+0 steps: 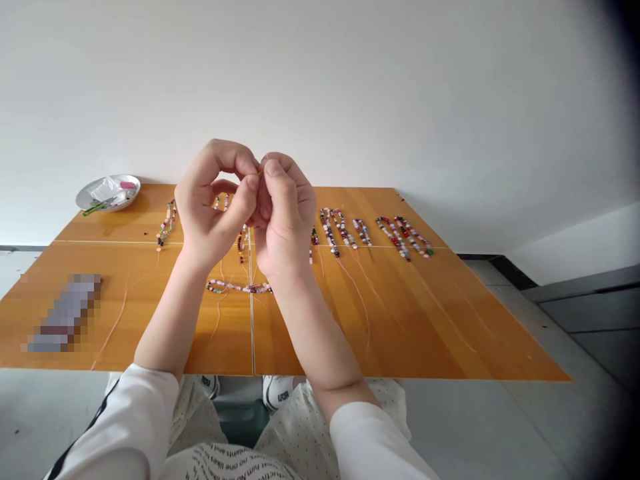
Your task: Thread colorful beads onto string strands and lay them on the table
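Note:
Raised over the middle of the table, my left hand (pixel 217 193) and my right hand (pixel 285 207) meet at the fingertips. Thumb and forefinger of each are pinched together on a thin reddish thread (pixel 260 173), of which only a short bit shows between the tips. Below my wrists a loop of mixed beads (pixel 240 288) lies on the table, its orange thread ends trailing off. My forearms and hands partly cover more bead strings (pixel 241 247) behind them.
On the brown table (pixel 425 320), several bead strings (pixel 333 230) lie to the right, with two loops (pixel 405 237) farther over and long loose threads. Another string (pixel 167 225) lies left. A plate (pixel 83 200) holding plastic bags stands back left; a blurred-out object (pixel 67 313) lies front left.

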`<state>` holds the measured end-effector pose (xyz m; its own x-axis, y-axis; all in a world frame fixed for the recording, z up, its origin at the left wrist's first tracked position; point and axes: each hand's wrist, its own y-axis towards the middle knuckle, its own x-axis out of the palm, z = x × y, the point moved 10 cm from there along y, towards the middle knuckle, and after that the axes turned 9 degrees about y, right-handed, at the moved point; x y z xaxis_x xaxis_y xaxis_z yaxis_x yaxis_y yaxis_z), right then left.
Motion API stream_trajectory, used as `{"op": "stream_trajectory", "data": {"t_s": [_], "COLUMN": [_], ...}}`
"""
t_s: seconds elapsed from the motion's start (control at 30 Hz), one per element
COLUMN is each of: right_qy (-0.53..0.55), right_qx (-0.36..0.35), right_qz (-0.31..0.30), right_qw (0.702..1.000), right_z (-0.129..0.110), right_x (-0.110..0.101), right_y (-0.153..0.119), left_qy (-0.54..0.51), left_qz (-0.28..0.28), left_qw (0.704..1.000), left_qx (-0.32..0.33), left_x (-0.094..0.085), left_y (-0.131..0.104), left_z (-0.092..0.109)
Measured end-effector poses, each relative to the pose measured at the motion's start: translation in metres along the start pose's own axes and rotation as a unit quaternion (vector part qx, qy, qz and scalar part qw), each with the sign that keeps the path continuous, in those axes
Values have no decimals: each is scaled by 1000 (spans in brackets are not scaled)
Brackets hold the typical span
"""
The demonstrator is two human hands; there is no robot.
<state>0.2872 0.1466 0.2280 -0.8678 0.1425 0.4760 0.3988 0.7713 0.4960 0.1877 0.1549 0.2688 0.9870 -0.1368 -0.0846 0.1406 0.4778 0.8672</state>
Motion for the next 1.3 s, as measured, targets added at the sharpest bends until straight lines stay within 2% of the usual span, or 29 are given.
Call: {"op": "stream_trajectory", "data": {"t_s": [0.1, 0.2, 0.33, 0.4, 0.63, 0.77, 0.9, 1.03, 1.3], "right_qy": [45, 83, 91, 92, 118, 107, 112, 55, -23], "right_qx": [-5, -15, -17, -21, -46, -61, -63, -58, -63], "right_qz": [-5, 0, 15, 21, 48, 57, 47, 65, 17], "right_qw": [999, 996, 996, 995, 991, 991, 991, 995, 998], "right_z": [-2, -6, -9, -10, -14, -17, -15, -10, -1], "right_x": [0, -3, -7, -8, -13, -16, -15, -18, -12], "right_y": [1, 1, 2, 2, -1, -1, 0, 1, 6], "left_qy": [-39, -54, -69, -99, -194, -234, -217, -228, -302], "left_qz": [-17, -5, -2, -1, -81, -68, -44, -33, -26], "left_qw": [999, 997, 997, 995, 978, 969, 968, 960, 924], "left_qx": [16, 58, -17, -32, 14, -49, -121, -160, -233], "left_x": [3, 0, -2, -4, 6, 6, 6, 10, 19], "left_y": [1, 1, 3, 4, 8, 8, 5, 3, -2], "left_z": [-6, -1, -8, -11, -19, -19, -18, -18, -31]}}
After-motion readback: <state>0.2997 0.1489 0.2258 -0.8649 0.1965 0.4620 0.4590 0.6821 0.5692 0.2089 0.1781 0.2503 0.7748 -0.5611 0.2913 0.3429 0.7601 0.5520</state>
